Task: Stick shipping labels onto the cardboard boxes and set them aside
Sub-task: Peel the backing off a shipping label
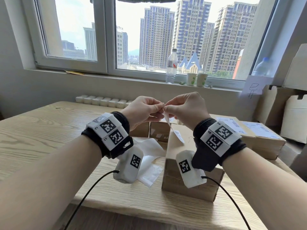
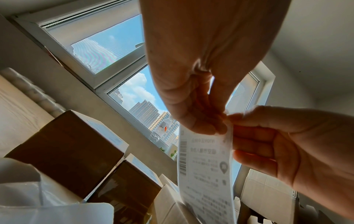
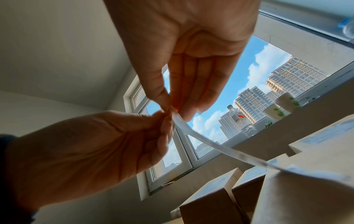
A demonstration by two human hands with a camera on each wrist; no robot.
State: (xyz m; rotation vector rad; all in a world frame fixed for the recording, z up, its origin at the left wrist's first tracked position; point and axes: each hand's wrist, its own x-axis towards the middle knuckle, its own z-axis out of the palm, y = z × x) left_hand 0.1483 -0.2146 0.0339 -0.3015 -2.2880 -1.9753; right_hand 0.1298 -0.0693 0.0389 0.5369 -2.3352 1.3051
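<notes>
A white printed shipping label [image 1: 176, 132] hangs down from my two hands, held up above the table. My left hand [image 1: 159, 108] pinches its top corner with thumb and fingertip. Right against it, my right hand [image 1: 167, 107] pinches the same corner. In the left wrist view the label [image 2: 205, 166] shows barcode and text under the left hand [image 2: 216, 125]. In the right wrist view the label [image 3: 210, 145] is edge-on below the right hand [image 3: 172, 106]. A plain cardboard box [image 1: 191, 191] stands under my right wrist. Whether the backing has parted from the label is hidden.
Loose white backing sheets [image 1: 149, 151] lie left of the box. Two small boxes [image 1: 159, 131] sit behind it, and flat labelled boxes [image 1: 265, 143] are stacked at the right. A water bottle [image 1: 171, 67] and paper cups [image 1: 191, 79] stand on the windowsill. Folded cartons [image 1: 295, 117] lean at far right.
</notes>
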